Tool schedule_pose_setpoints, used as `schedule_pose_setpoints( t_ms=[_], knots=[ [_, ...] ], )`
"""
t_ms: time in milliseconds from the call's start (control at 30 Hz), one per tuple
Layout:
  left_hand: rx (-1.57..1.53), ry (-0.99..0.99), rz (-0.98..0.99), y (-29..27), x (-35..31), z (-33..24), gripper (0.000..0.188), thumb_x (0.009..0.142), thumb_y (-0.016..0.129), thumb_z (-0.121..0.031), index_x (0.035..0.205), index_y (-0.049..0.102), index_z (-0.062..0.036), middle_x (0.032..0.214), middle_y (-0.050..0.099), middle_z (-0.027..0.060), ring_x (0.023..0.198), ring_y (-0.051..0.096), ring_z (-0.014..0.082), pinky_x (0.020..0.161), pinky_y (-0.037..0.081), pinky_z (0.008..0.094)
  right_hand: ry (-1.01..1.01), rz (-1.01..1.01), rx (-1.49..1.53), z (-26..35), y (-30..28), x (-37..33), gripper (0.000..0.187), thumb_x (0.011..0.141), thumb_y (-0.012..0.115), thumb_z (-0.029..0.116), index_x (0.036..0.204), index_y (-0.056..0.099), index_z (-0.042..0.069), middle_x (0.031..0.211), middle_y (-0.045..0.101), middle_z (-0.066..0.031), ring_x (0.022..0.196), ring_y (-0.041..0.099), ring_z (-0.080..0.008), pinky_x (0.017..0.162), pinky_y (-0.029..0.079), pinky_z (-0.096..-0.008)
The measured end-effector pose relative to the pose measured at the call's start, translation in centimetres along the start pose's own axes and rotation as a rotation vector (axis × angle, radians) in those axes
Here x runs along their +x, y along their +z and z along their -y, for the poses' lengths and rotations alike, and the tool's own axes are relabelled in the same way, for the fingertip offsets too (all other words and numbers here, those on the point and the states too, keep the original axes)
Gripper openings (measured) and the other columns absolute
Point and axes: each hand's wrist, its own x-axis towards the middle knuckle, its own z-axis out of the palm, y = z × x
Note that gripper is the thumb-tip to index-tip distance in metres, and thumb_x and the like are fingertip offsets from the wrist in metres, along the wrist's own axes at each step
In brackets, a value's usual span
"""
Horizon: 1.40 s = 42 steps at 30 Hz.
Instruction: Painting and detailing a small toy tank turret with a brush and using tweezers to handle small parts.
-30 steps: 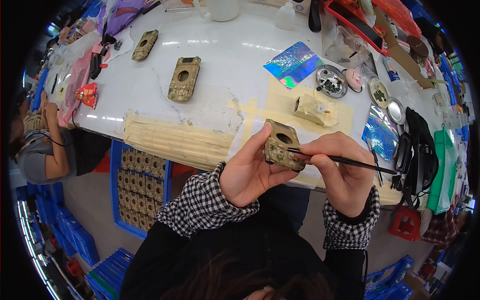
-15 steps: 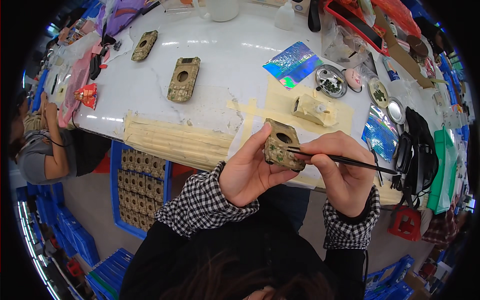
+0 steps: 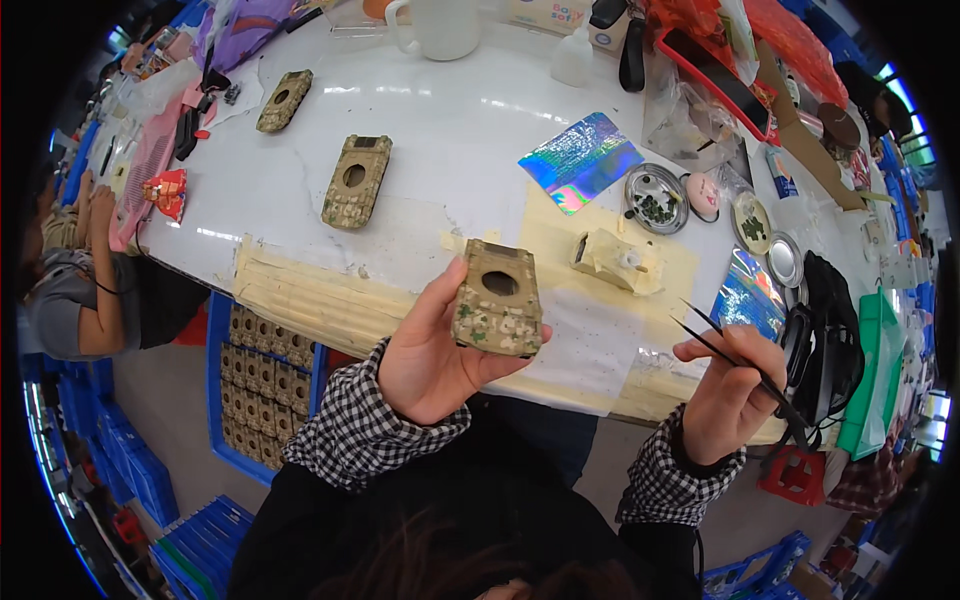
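Note:
My left hand [image 3: 435, 350] grips a camouflage-painted model tank hull [image 3: 497, 300] by its edges, with the round hole in its top facing up. To the right, my right hand [image 3: 735, 385] is closed around black tweezers [image 3: 745, 362]. Their two tips are apart with nothing visible between them, well away from the hull. Between the hands and farther back sits a tape-covered block [image 3: 615, 262]. A round metal dish [image 3: 656, 198] holds small dark green pieces. Two more camouflage hulls, one closer [image 3: 357, 182] and one farther [image 3: 285, 101], lie on the table at left.
Below the table's left edge, a blue crate [image 3: 216, 390] holds rows of similar hulls. Iridescent sheets [image 3: 582, 160], a red-cased phone [image 3: 715, 85], a black pouch [image 3: 835, 330] and a green tray [image 3: 872, 385] crowd the right. A white mug [image 3: 445, 30] stands at the back. Another person [image 3: 85, 300] sits at left.
The tweezers have moved off the hull toward the right with my right hand, and their tips have spread. My left hand has shifted the hull left and turned it more upright in view.

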Motion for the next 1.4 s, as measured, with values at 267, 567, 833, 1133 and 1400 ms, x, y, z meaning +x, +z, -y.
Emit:
schedule_pose_setpoints(
  t_ms=[267,567,833,1133,1400],
  knots=[
    [-0.009,0.201,0.097,0.3,1.2,-5.3,0.055,0.102,0.033,-0.042,0.132,0.044,0.0029,0.119,0.057,0.0269,0.111,0.059,0.0362,0.091,0.057,0.0415,-0.080,-0.114,-0.410,-2.3,-0.3,2.1,0.007,0.090,0.056,0.005,0.091,0.053,-0.001,0.075,0.055,-0.0104,0.073,0.053,-0.0192,0.069,0.045,-0.0295],
    [0.037,0.118,0.140,-1.9,2.7,-6.8,0.052,0.102,0.034,-0.039,0.128,0.047,0.0044,0.117,0.058,0.0253,0.113,0.058,0.0346,0.093,0.055,0.0408,-0.445,-0.250,-0.948,-5.9,-2.4,3.2,0.010,0.083,0.063,0.000,0.081,0.053,0.000,0.070,0.047,-0.0081,0.062,0.043,-0.0201,0.057,0.035,-0.0311],
    [0.068,0.157,0.144,-2.4,2.6,-6.5,0.052,0.103,0.032,-0.040,0.129,0.047,0.0026,0.119,0.058,0.0254,0.113,0.058,0.0364,0.091,0.056,0.0416,-0.371,-0.325,-0.896,-6.3,-2.7,2.5,0.011,0.086,0.061,0.003,0.080,0.052,0.001,0.070,0.045,-0.0078,0.065,0.044,-0.0201,0.059,0.035,-0.0316],
    [0.089,0.253,0.174,-2.6,2.0,-6.7,0.054,0.103,0.030,-0.040,0.132,0.044,0.0035,0.121,0.056,0.0261,0.115,0.056,0.0371,0.093,0.056,0.0416,-0.431,-0.230,-0.760,-4.3,-1.5,1.9,0.010,0.093,0.046,0.006,0.084,0.045,0.001,0.071,0.046,-0.0077,0.066,0.041,-0.0155,0.062,0.035,-0.0287],
    [0.083,0.232,0.204,-2.5,2.2,-6.7,0.058,0.102,0.031,-0.043,0.132,0.042,0.0051,0.122,0.055,0.0279,0.115,0.057,0.0368,0.094,0.055,0.0414,-0.433,-0.214,-0.692,-3.9,-1.7,1.2,0.012,0.093,0.051,0.011,0.086,0.048,0.002,0.069,0.048,-0.0085,0.067,0.045,-0.0178,0.061,0.037,-0.0295]
  ],
)
